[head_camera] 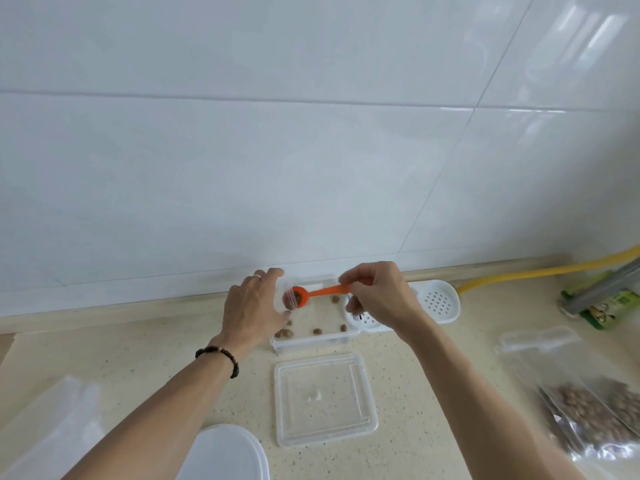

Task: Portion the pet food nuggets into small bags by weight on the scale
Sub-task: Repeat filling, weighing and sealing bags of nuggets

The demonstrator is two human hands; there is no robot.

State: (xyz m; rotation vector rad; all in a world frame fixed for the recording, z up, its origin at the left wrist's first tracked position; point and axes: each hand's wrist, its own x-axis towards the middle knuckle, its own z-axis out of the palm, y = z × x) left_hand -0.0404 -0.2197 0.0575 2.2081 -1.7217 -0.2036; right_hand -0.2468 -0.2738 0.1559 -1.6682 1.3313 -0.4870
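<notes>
A clear plastic container (311, 339) near the wall holds a few brown nuggets (317, 331). My right hand (379, 292) pinches the handle of an orange scoop (320, 292), whose bowl carries nuggets and points left. My left hand (254, 306) holds a small clear bag (290, 296) at the scoop's bowl, over the container's left end. The bag's mouth meets the scoop. A white scale (438, 301) with a perforated round top sits behind my right hand, partly hidden.
The container's clear square lid (323, 398) lies in front of it. Filled bags of nuggets (588, 415) lie at the right, with empty clear bags (540, 339) above them. A white lid (225, 452) is at the bottom. A green package (609, 306) and yellow hose (519, 273) are far right.
</notes>
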